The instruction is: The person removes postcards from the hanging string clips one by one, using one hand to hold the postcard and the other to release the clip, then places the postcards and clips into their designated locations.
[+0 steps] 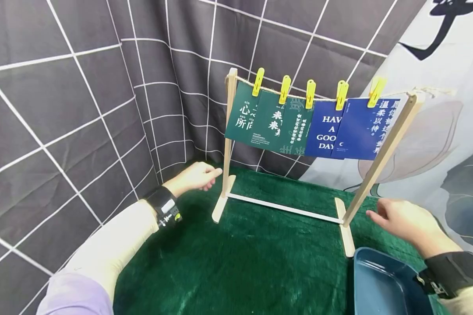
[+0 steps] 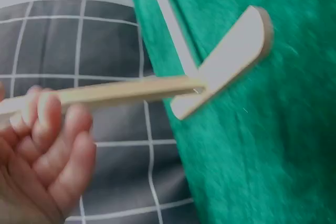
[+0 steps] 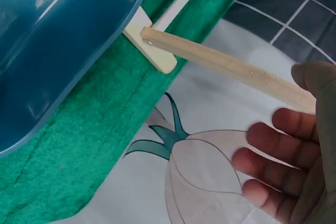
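A wooden rack stands on green cloth, its left post (image 1: 227, 153) and right post (image 1: 372, 175) joined low down by a white bar (image 1: 284, 208). Along the string at the top, several yellow clothespins (image 1: 285, 89) hold green cards (image 1: 266, 111) and blue cards (image 1: 354, 135) that overlap in a row. My left hand (image 1: 200, 176) is beside the left post, fingers loosely bent and holding nothing; the post passes behind the fingertips in the left wrist view. To the right of the right post hovers my right hand (image 1: 407, 221), its fingers (image 3: 286, 150) relaxed with nothing in them.
A dark blue tray (image 1: 390, 288) sits at the front right, near the rack's right foot (image 1: 344, 229). Behind the rack hangs a dark curtain (image 1: 173, 65) with a white grid, and a white printed cloth (image 1: 418, 109) hangs at the right.
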A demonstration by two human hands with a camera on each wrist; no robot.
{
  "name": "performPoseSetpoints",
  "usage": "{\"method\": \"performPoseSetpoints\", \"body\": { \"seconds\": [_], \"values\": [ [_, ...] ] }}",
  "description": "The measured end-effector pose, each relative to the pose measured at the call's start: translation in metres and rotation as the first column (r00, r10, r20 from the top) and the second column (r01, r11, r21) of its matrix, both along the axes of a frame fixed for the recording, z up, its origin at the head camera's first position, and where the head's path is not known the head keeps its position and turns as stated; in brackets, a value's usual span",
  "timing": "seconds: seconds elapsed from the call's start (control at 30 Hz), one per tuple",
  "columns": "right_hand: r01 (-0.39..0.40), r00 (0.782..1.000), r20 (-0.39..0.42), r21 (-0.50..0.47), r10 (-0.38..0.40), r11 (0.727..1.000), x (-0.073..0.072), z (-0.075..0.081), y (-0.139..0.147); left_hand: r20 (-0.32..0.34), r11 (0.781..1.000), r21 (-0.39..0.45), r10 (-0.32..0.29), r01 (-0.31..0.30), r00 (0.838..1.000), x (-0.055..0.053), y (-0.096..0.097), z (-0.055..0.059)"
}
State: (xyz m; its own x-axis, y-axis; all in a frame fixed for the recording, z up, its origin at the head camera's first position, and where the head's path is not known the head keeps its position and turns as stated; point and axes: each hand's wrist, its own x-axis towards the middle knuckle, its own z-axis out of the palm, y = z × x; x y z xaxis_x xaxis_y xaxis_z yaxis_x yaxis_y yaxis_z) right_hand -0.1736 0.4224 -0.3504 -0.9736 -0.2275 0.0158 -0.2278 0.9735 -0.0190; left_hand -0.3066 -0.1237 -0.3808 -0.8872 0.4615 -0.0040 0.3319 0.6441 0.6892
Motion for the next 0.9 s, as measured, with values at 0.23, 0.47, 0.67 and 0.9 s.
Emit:
{"method": "performPoseSetpoints", "body": {
  "seconds": [0.23, 0.47, 0.67, 0.9],
  "values": [
    [-0.012, 0.999, 0.052, 0.041, 0.010, 0.999, 0.012, -0.010, -0.001, 0.204, 0.954, 0.276, -0.173, 0.113, 0.963, 0.009, 0.028, 0.011],
    [-0.039, 0.994, 0.100, 0.043, 0.034, 0.998, 0.014, -0.010, 0.005, 0.454, 0.836, 0.548, -0.296, -0.002, 0.840, 0.009, 0.048, 0.028],
    [-0.047, 0.989, 0.143, 0.046, 0.039, 0.998, 0.019, -0.011, 0.006, 0.511, 0.649, 0.745, -0.407, -0.154, 0.757, 0.011, 0.065, 0.047],
    [-0.050, 0.979, 0.202, 0.060, 0.037, 0.997, 0.020, -0.009, 0.004, 0.524, 0.494, 0.812, -0.386, -0.310, 0.759, 0.009, 0.079, 0.061]
  ]
}}
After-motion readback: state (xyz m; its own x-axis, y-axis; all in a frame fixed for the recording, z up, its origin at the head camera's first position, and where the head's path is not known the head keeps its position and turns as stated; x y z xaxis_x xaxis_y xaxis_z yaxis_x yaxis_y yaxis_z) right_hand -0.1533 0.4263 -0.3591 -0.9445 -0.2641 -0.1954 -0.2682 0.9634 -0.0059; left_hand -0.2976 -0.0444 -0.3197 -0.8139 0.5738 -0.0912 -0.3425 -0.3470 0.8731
